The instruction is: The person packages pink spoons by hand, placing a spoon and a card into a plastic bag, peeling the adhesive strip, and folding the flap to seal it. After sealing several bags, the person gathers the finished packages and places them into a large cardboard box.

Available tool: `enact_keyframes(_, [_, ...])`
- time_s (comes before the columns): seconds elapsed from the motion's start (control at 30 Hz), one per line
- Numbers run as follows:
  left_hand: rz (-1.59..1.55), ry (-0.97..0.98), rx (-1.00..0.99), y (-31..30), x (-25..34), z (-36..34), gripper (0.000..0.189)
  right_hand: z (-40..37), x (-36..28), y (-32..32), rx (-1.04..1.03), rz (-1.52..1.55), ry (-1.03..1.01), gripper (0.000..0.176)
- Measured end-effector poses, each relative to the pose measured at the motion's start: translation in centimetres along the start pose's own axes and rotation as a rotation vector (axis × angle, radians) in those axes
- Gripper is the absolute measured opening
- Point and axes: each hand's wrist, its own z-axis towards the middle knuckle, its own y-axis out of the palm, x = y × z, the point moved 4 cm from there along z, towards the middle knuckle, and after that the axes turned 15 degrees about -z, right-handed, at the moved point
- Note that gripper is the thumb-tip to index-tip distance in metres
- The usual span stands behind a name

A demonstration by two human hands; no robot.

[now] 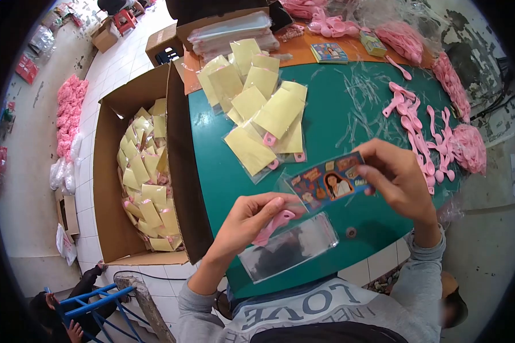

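Between my two hands is a printed card with a picture of a person on it. My right hand pinches its right end between thumb and fingers. My left hand holds a pink plastic piece and a clear bag, whose opening is around the card's left end. Below them, a stack of clear bags lies near the edge of the green table. Beyond my left hand lie several bagged yellow cards, some with pink pieces showing.
Left of the table, a cardboard box holds many bagged cards. Pink spoons are spread at the right, beside pink bundles. More printed cards lie at the back. A person is near a blue metal frame at lower left.
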Motion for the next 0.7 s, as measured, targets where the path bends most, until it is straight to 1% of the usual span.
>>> enact_keyframes(0.13, [0.066, -0.019, -0.068, 0.8, -0.2, -0.4, 0.032, -1.8, -1.0, 0.2, -0.023, -0.170, -0.110, 0.013])
enact_keyframes(0.23, [0.231, -0.116, -0.059, 1.6, -0.3, -1.0, 0.032, -2.7, -1.4, 0.8, -0.033, -0.263, -0.222, 0.011])
enact_keyframes(0.33, [0.301, -0.143, -0.121, 2.5, -0.4, -1.0, 0.030, -3.3, -1.8, 2.0, -0.274, -0.174, -0.026, 0.010])
enact_keyframes(0.37, [0.299, -0.057, -0.150, 3.0, -0.6, -1.0, 0.031, -3.3, -1.6, 2.5, -0.360, -0.187, -0.074, 0.012])
enact_keyframes(0.43, [0.291, 0.116, -0.208, 3.7, -1.2, -0.9, 0.037, -3.6, -1.4, 3.8, -0.396, -0.312, -0.190, 0.016])
enact_keyframes(0.47, [0.365, 0.090, -0.196, 3.9, -1.2, -1.0, 0.041, -3.7, -1.4, 4.5, -0.415, -0.375, -0.249, 0.018])
enact_keyframes(0.5, [0.439, 0.064, -0.185, 4.1, -1.1, -1.2, 0.046, -4.0, -1.4, 5.0, -0.362, -0.401, -0.254, 0.022])
enact_keyframes(0.53, [0.515, 0.038, -0.174, 4.2, -1.1, -1.3, 0.052, -4.1, -1.2, 5.4, -0.316, -0.347, -0.293, 0.022])
enact_keyframes(0.57, [0.497, 0.140, -0.186, 4.2, -1.7, -1.3, 0.061, -4.2, -0.8, 5.9, -0.270, -0.291, -0.332, 0.021])
enact_keyframes(0.6, [0.565, 0.103, -0.152, 4.3, -1.8, -1.6, 0.064, -4.4, -0.5, 6.2, -0.224, -0.235, -0.369, 0.020])
enact_keyframes(0.67, [0.702, 0.031, -0.082, 4.4, -1.6, -2.1, 0.069, -4.7, 0.4, 6.5, -0.262, -0.149, -0.304, 0.018])
enact_keyframes(0.7, [0.601, 0.028, -0.106, 4.0, -1.8, -2.4, 0.071, -4.9, 0.9, 6.5, -0.281, -0.106, -0.271, 0.017])
